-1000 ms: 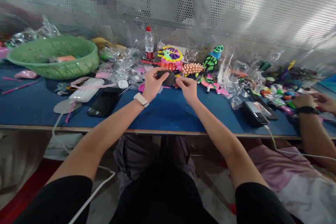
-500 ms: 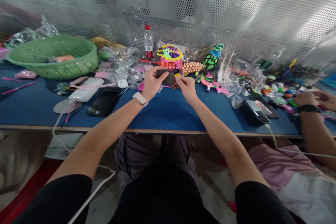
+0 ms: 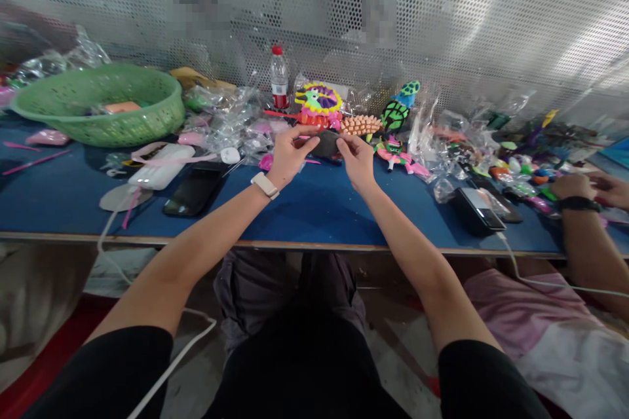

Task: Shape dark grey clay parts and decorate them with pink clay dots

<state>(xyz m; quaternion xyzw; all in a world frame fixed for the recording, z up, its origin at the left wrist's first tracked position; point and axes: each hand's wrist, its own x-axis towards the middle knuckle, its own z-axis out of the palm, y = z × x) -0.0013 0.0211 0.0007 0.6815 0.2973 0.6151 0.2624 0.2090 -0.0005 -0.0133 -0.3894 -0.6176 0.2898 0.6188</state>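
Between my two hands is a dark grey, rounded lump (image 3: 326,144), held just above the blue table; its exact kind cannot be made out. My left hand (image 3: 291,154) grips its left side, thumb on top and fingers partly hidden behind. On the right edge, my right hand (image 3: 357,158) pinches it between thumb and fingers. Right behind the lump stand a yellow-frilled purple and green clay figure (image 3: 318,99) and a peach, knobbly clay piece (image 3: 361,125). A pink and green clay figure (image 3: 394,152) lies to the right of my right hand.
A green basket (image 3: 162,111), a white power bank (image 3: 164,167) and a black phone (image 3: 194,190) are on the left. Behind stands a bottle (image 3: 279,78). A black device (image 3: 476,211) lies right, near a co-worker's hand (image 3: 574,188). Clear wrappers (image 3: 230,118) litter the table.
The dark grey lump has shifted slightly right and shows broader between my hands. My right hand has moved a little right and now pinches its right edge.
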